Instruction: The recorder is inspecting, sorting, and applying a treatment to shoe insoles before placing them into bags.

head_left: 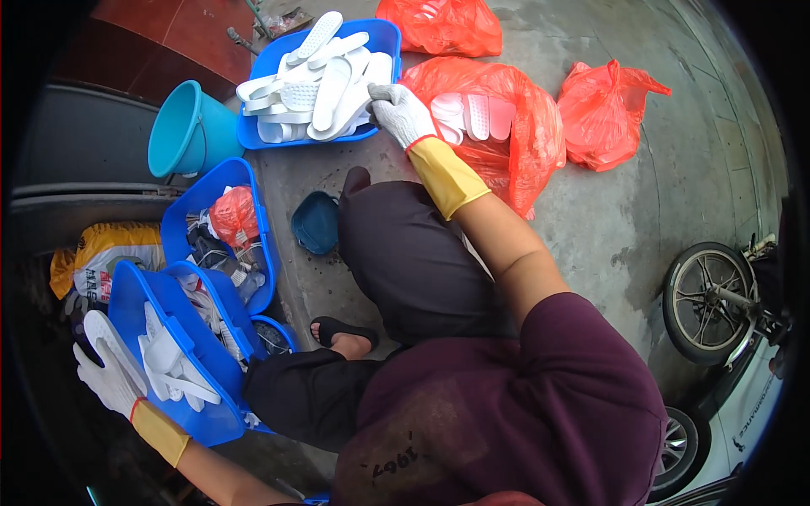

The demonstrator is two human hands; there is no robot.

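Observation:
My right hand (pixel 403 114), in a white knit glove with a yellow cuff, reaches to the right edge of a blue basin (pixel 291 142) heaped with white shoe soles. Its curled fingers close on the end of a white shoe sole (pixel 348 111) in that heap. At the lower left, my left hand (pixel 105 378), gloved the same way, has its fingers apart. It lies against a white sole (pixel 118 344) that leans over the outer rim of a second blue basin (pixel 181 325). More white soles lie inside that basin.
Red plastic bags (pixel 603 118) stand to the right; an open red bag (pixel 540 126) shows white and pink soles. A teal bucket (pixel 173 131), a blue bin of mixed items (pixel 263 221) and a small dark-blue tub (pixel 315 221) are nearby. A motorcycle wheel (pixel 707 299) is far right.

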